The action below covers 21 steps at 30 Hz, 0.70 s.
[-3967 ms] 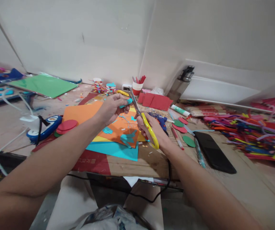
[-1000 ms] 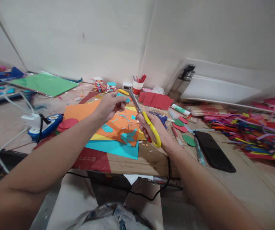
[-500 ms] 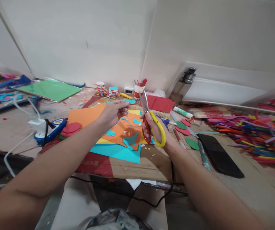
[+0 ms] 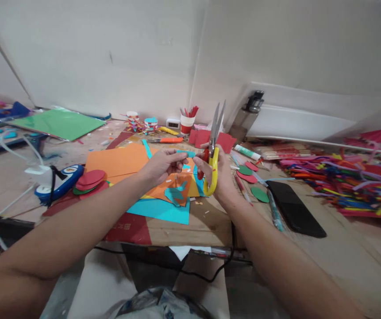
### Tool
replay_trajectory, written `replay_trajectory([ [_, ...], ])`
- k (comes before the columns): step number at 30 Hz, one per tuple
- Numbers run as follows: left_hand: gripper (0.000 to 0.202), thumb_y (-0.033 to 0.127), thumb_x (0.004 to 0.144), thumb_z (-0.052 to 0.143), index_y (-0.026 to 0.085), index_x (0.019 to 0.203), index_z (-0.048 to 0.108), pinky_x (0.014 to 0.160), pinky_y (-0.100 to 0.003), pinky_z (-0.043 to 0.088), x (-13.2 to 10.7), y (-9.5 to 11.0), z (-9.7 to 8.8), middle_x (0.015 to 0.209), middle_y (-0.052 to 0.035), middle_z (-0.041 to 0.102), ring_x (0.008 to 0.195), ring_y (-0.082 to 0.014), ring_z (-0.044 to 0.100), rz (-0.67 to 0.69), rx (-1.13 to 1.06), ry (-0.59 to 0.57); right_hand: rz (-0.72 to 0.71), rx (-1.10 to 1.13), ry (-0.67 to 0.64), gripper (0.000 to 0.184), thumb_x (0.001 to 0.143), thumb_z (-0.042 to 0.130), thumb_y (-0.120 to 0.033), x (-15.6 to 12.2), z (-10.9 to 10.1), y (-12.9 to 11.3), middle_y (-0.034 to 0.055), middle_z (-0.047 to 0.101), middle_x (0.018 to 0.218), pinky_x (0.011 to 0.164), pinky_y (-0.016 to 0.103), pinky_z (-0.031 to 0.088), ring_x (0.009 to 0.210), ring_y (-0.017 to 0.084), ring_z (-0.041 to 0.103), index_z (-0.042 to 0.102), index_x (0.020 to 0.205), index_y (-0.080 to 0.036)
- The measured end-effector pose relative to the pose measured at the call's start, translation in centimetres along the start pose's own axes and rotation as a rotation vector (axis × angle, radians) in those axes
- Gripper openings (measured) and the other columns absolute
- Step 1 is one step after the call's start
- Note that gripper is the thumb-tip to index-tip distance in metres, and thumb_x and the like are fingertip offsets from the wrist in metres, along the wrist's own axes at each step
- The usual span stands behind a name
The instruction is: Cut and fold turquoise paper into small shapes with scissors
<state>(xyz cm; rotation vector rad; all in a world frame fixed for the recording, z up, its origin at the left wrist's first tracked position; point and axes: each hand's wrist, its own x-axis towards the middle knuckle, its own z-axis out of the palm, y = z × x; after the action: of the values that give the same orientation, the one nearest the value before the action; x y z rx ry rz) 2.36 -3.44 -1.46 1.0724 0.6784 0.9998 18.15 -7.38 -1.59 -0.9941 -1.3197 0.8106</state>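
Note:
Between finger and thumb, my left hand (image 4: 167, 165) pinches a small piece of turquoise paper (image 4: 186, 153). My right hand (image 4: 221, 173) is wrapped round scissors (image 4: 214, 133) with one red and one yellow handle; their blades point up and stand slightly apart. The right fingertips are at the paper's right end, though whether they grip it I cannot tell. Below both hands lie orange paper sheets (image 4: 110, 159), a turquoise sheet (image 4: 163, 212) and turquoise offcuts (image 4: 176, 193).
To the left are a blue power strip (image 4: 60, 181), red paper discs (image 4: 90, 178) and a green sheet pack (image 4: 60, 124). A cup (image 4: 187, 122), red paper (image 4: 206, 138) and a bottle (image 4: 248, 115) stand behind. A phone (image 4: 294, 208) and pipe cleaners (image 4: 352, 181) lie right.
My right hand has turned the scissors more upright and brought its fingertips to the turquoise paper. The paper is now lower, between both hands. The view has shifted slightly to the right.

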Motion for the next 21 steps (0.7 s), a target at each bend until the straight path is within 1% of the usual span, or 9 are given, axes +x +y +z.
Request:
replay_trajectory([
  [3,0.015,0.026,0.073,0.073,0.013,0.07,0.065,0.053,-0.022,0.042,-0.3,-0.1,0.3,0.062,0.0002,0.061,0.052,-0.0068,0.05,-0.011,0.142,-0.069,-0.014,-0.033,-0.015,0.039,0.073,0.074,-0.04,0.1,-0.3,-0.4,-0.0049,0.051,0.076,0.051,0.023,0.04,0.058,0.009,0.047,0.048,0.099,-0.026],
  [5,0.015,0.028,0.073,0.074,0.014,0.072,0.068,0.058,-0.022,0.044,-0.5,0.4,0.2,0.066,-0.0003,0.063,0.057,-0.0077,0.053,0.018,0.311,-0.081,-0.003,-0.065,-0.062,0.039,0.072,0.074,-0.038,0.2,-0.6,-0.6,-0.006,0.049,0.072,0.05,0.023,0.039,0.056,0.009,0.046,0.049,0.098,-0.025],
  [7,0.017,0.03,0.074,0.074,0.015,0.079,0.073,0.061,-0.022,0.043,-0.6,1.3,0.0,0.073,-0.0013,0.067,0.064,-0.0083,0.055,0.092,0.541,-0.057,0.008,-0.109,-0.123,0.039,0.07,0.075,-0.036,0.4,-1.0,-0.9,-0.0066,0.049,0.069,0.052,0.023,0.039,0.057,0.009,0.046,0.049,0.097,-0.024],
  [9,0.018,0.032,0.076,0.071,0.016,0.083,0.074,0.061,-0.022,0.042,-0.7,2.2,-0.2,0.078,-0.0018,0.07,0.065,-0.0085,0.054,0.148,0.68,-0.052,0.023,-0.16,-0.181,0.039,0.068,0.075,-0.034,0.6,-1.2,-1.0,-0.0063,0.049,0.068,0.053,0.024,0.039,0.058,0.01,0.047,0.05,0.096,-0.023],
  [12,0.018,0.032,0.076,0.07,0.015,0.08,0.075,0.054,-0.021,0.04,-0.8,2.7,-0.5,0.07,-0.0017,0.069,0.059,-0.0083,0.053,0.129,0.78,-0.111,0.042,-0.214,-0.242,0.037,0.069,0.074,-0.033,0.6,-1.2,-1.2,-0.0053,0.05,0.069,0.054,0.024,0.038,0.061,0.01,0.048,0.053,0.097,-0.021],
  [14,0.018,0.032,0.074,0.071,0.014,0.076,0.074,0.051,-0.021,0.04,-0.8,2.6,-0.6,0.064,-0.0019,0.067,0.053,-0.0083,0.052,0.072,0.78,-0.161,0.04,-0.229,-0.256,0.037,0.07,0.073,-0.034,0.4,-1.0,-1.3,-0.0052,0.05,0.07,0.054,0.024,0.038,0.061,0.01,0.048,0.053,0.098,-0.021],
  [17,0.017,0.03,0.071,0.074,0.013,0.072,0.07,0.051,-0.023,0.046,-0.6,2.2,-0.7,0.059,-0.0036,0.066,0.051,-0.0105,0.058,0.006,0.609,-0.173,0.0,-0.21,-0.204,0.036,0.073,0.072,-0.04,0.3,-0.7,-1.5,-0.0038,0.051,0.073,0.058,0.025,0.041,0.066,0.012,0.051,0.053,0.099,-0.023],
  [19,0.018,0.028,0.067,0.078,0.013,0.068,0.067,0.052,-0.023,0.049,-0.3,2.2,-0.8,0.058,-0.0046,0.066,0.051,-0.0119,0.06,0.007,0.443,-0.117,-0.033,-0.211,-0.152,0.036,0.076,0.07,-0.046,0.2,-0.5,-1.8,-0.002,0.053,0.077,0.062,0.025,0.044,0.071,0.014,0.052,0.053,0.097,-0.024],
  [21,0.021,0.027,0.064,0.08,0.013,0.066,0.065,0.051,-0.022,0.048,-0.1,2.6,-1.1,0.057,-0.005,0.065,0.05,-0.0112,0.06,0.034,0.305,-0.041,-0.033,-0.245,-0.142,0.035,0.078,0.067,-0.052,0.1,-0.4,-2.1,-0.0013,0.052,0.076,0.063,0.026,0.045,0.071,0.015,0.052,0.053,0.093,-0.024],
])
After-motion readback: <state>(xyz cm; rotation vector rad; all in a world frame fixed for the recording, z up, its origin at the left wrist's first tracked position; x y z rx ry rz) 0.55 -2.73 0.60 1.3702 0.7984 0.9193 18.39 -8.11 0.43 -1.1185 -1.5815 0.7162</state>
